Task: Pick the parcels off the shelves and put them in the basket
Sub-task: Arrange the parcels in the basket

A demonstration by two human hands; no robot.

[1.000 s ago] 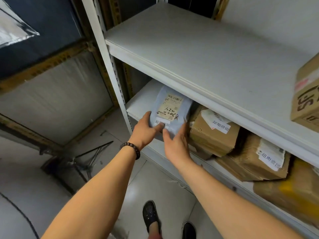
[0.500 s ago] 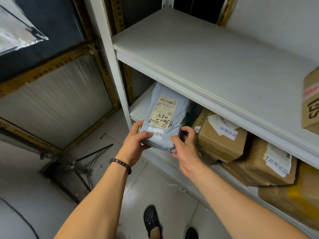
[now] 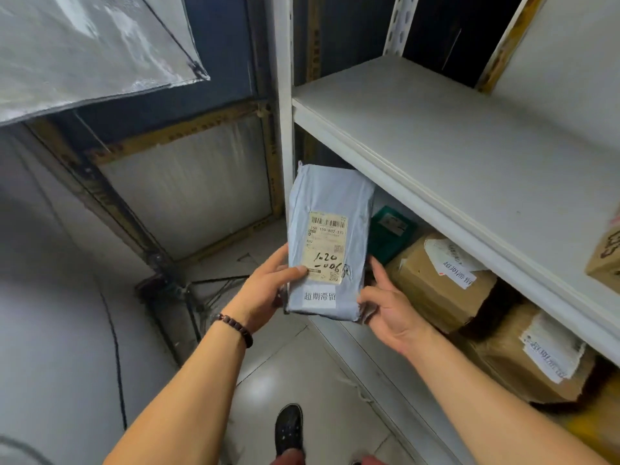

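A grey plastic mailer parcel (image 3: 330, 209) with a yellowish shipping label and a white sticker stands upright in front of the shelf's left end, clear of the lower shelf. My left hand (image 3: 265, 293) grips its lower left edge, thumb across the front. At its lower right corner my right hand (image 3: 389, 305) holds it with fingers curled behind. Several brown cardboard parcels (image 3: 432, 280) with white labels lie on the lower shelf to the right. No basket is in view.
The white metal shelf unit has a bare upper shelf board (image 3: 453, 135) and an upright post (image 3: 283, 95). A green parcel (image 3: 389, 233) lies behind the mailer. Another cardboard box (image 3: 605, 260) sits at the right edge. Grey tiled floor and my shoes (image 3: 288, 427) are below.
Both hands have drawn the grey mailer out of the lower shelf, up and toward me. It now stands upright and free, uncovering the green parcel behind it.
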